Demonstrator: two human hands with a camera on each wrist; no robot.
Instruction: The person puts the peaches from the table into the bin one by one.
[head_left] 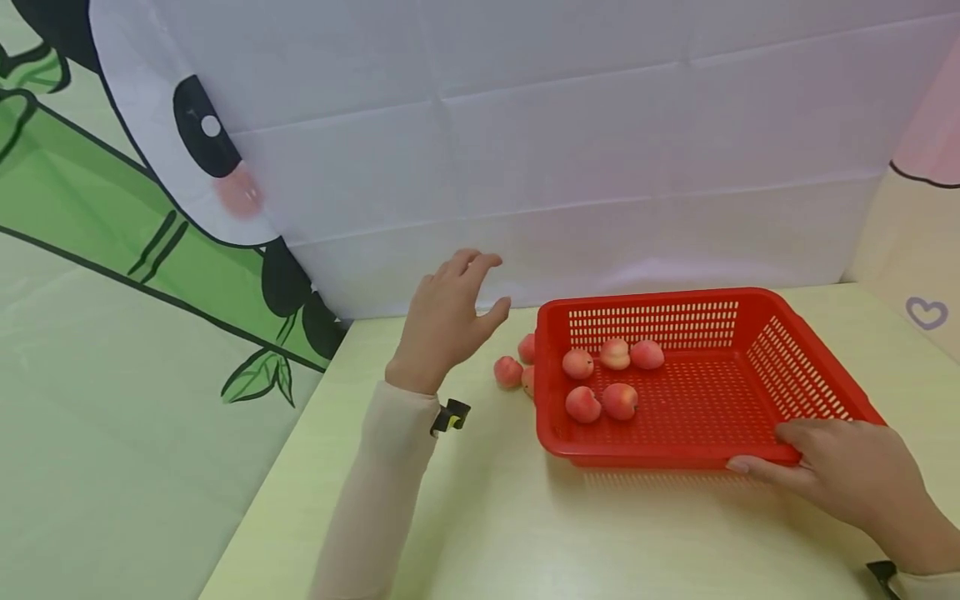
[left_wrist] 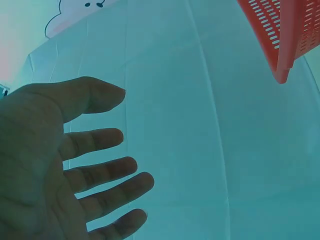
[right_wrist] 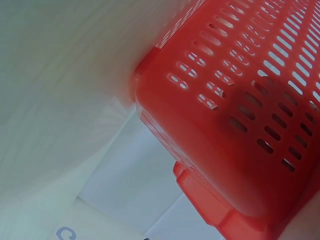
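A red slotted basket point(head_left: 795, 367) sits on the pale table with several small peaches point(head_left: 600, 402) in its left half. Three more peaches point(head_left: 507, 371) lie on the table just outside its left wall. My left hand point(head_left: 450, 312) hovers above the table to the left of those peaches, fingers spread and holding nothing; the left wrist view shows the open palm point(left_wrist: 55, 165) and the basket's corner point(left_wrist: 282, 45). My right hand point(head_left: 832, 471) grips the basket's near right rim, thumb on top. The right wrist view shows only the basket's wall point(right_wrist: 240, 120) close up.
A white sheet point(head_left: 570, 142) hangs right behind the table. A panda-and-bamboo backdrop point(head_left: 112, 208) fills the left side. The table point(head_left: 600, 533) drops off at its left edge near my left forearm.
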